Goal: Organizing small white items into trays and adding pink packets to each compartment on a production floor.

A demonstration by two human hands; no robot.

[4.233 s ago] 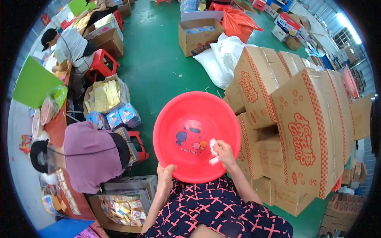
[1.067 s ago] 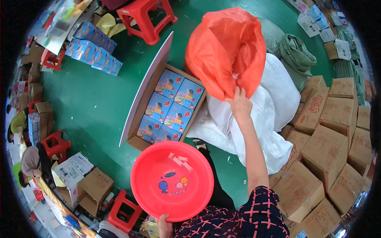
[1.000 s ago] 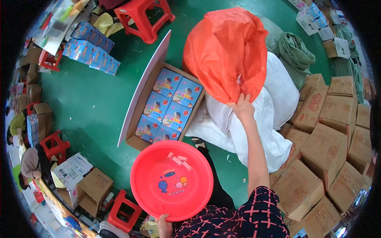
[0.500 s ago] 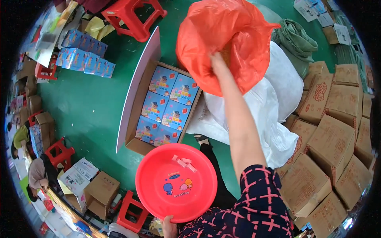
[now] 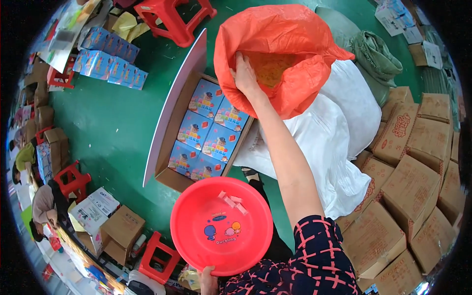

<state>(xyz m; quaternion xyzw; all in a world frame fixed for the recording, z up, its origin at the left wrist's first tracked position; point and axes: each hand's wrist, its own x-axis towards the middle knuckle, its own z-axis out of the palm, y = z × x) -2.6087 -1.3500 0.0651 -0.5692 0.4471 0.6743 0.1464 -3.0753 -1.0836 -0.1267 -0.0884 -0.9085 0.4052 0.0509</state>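
Note:
My left hand [image 5: 208, 281] is closed on the near rim of a red plastic basin [image 5: 196, 250] with cartoon ducks printed inside. A few small pale pink blocks [image 5: 233, 202] lie in the basin's far part. My right arm stretches forward to a large orange-red plastic sack [image 5: 295, 37]. Inside its mouth, my right hand [image 5: 245, 73] rests against the left wall, fingers mostly extended and partly hidden by the folds; I see nothing held in it. Yellow-orange contents [image 5: 271, 70], too indistinct to name, show deep in the sack.
Left of the sack stands an open carton [image 5: 172, 183] of blue printed boxes [image 5: 206, 130], beside a pale upright board [image 5: 174, 108]. White sacks [image 5: 324, 147] lie under and right of the orange one. Brown cartons [image 5: 410, 182] pile up at right. Red stools [image 5: 160, 258] stand at left.
My right hand has shifted left inside the sack, toward its wall. The sack's mouth has opened wider, showing more of its contents. My left hand still holds the basin.

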